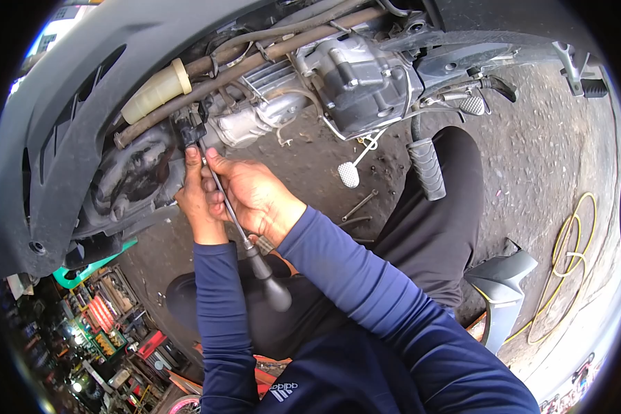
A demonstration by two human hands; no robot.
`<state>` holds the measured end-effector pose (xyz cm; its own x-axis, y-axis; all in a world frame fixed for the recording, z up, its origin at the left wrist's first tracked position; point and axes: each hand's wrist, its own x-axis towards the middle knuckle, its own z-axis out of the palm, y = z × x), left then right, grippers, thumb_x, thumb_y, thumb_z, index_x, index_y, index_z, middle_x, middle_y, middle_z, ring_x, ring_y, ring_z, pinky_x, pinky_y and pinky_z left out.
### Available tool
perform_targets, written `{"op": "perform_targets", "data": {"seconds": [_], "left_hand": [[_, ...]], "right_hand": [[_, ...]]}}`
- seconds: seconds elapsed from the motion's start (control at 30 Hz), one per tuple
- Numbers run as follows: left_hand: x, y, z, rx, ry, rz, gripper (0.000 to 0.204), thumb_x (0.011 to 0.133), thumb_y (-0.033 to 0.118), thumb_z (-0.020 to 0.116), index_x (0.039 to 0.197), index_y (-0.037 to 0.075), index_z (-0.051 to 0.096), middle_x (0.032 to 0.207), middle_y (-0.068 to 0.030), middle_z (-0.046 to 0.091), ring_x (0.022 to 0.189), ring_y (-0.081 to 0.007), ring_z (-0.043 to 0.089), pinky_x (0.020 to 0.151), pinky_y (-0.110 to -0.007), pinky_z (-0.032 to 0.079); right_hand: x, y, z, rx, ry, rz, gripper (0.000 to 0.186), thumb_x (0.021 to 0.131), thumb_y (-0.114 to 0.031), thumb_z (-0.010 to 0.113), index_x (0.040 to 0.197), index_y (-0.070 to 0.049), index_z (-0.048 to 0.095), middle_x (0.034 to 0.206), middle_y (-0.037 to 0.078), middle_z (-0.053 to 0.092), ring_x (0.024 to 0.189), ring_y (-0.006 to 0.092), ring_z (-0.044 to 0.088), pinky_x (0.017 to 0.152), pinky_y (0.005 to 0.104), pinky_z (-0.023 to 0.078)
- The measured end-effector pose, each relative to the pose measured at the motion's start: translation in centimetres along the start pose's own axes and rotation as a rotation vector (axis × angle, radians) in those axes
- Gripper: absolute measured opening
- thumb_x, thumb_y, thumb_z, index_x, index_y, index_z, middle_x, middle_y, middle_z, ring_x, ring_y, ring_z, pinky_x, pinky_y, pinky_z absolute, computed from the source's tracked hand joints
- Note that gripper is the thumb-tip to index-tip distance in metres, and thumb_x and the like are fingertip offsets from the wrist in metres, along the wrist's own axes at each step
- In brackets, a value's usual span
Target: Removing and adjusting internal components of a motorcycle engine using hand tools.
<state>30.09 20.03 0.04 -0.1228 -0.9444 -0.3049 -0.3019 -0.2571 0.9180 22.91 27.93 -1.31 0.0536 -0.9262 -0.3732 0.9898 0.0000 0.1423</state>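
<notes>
A long screwdriver with a thin steel shaft and a dark grey rubbery handle [245,228] runs diagonally from the lower middle of the view up and to the left, its tip set against a small black plastic connector block [190,129] on the underside of a motorcycle. The right hand [252,196] is closed around the shaft about midway along it, fingers curled over the metal, the handle hanging free below the wrist. The left hand [195,190] sits just to the left of it, touching the shaft near its far end with fingers bent and the fingertips up by the connector block; it looks loosely closed there rather than flat open.

Both forearms wear dark blue long sleeves [345,276] and come in from the near edge. Far and above the hands lies the grey cast-metal engine block [355,83], with a rusty brown frame tube [255,62] crossing in front of it and a cream translucent plastic fluid bottle [155,90] to the left. A curved black plastic body panel [62,138] fills the far left. On the right, a coiled yellow hose [569,262] lies on the grey concrete floor [531,172].
</notes>
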Motion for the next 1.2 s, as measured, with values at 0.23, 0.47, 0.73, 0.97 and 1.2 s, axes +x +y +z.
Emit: {"op": "perform_targets", "data": {"seconds": [0.23, 0.47, 0.73, 0.97, 1.2], "left_hand": [[0.3, -0.4, 0.3, 0.059, 0.077, 0.049, 0.042, 0.094, 0.049, 0.076, 0.075, 0.013, 0.064, 0.054, 0.0103, 0.041, 0.04, -0.0007, 0.033, 0.034, -0.019, 0.025], [0.1, -0.4, -0.4, -0.075, -0.118, -0.027, 0.041, 0.095, 0.048, 0.075, 0.075, 0.013, 0.064, 0.057, 0.0106, 0.044, 0.044, 0.0005, 0.036, 0.037, -0.02, 0.027], [1.0, -0.9, -0.1, -0.076, -0.039, -0.029, 0.039, 0.095, 0.046, 0.075, 0.08, 0.012, 0.065, 0.059, 0.0099, 0.046, 0.045, 0.0005, 0.038, 0.038, -0.018, 0.03], [0.7, -0.9, 0.2, -0.08, -0.045, 0.055, 0.038, 0.095, 0.046, 0.075, 0.089, 0.01, 0.067, 0.061, 0.0109, 0.043, 0.045, 0.0013, 0.038, 0.036, -0.017, 0.028], [1.8, -1.7, -1.0, -0.12, -0.169, 0.056, 0.044, 0.093, 0.041, 0.079, 0.11, 0.002, 0.071, 0.072, 0.0058, 0.059, 0.053, -0.0031, 0.049, 0.045, -0.021, 0.038]], "right_hand": [[-0.1, -0.5, 0.5, 0.043, -0.051, 0.025, 0.036, 0.108, -0.038, 0.057, 0.093, -0.006, 0.059, 0.072, -0.001, 0.049, 0.057, 0.009, 0.042, 0.049, 0.0249, 0.035], [-0.4, -0.1, 0.9, -0.041, 0.088, 0.01, 0.031, 0.106, -0.035, 0.06, 0.093, -0.007, 0.06, 0.073, -0.002, 0.049, 0.056, 0.0078, 0.041, 0.049, 0.0234, 0.034], [0.3, -0.5, 0.6, -0.033, 0.065, -0.02, 0.034, 0.108, -0.039, 0.056, 0.097, -0.008, 0.061, 0.073, -0.003, 0.049, 0.056, 0.0072, 0.038, 0.049, 0.0246, 0.035], [0.2, -0.7, 0.6, 0.044, -0.01, -0.02, 0.034, 0.11, -0.039, 0.05, 0.097, -0.009, 0.06, 0.074, -0.002, 0.05, 0.058, 0.0076, 0.04, 0.05, 0.0242, 0.035], [0.7, -0.3, 0.2, -0.078, 0.037, -0.118, 0.036, 0.11, -0.038, 0.049, 0.092, -0.008, 0.06, 0.072, -0.002, 0.049, 0.059, 0.0085, 0.041, 0.051, 0.0263, 0.036]]}}
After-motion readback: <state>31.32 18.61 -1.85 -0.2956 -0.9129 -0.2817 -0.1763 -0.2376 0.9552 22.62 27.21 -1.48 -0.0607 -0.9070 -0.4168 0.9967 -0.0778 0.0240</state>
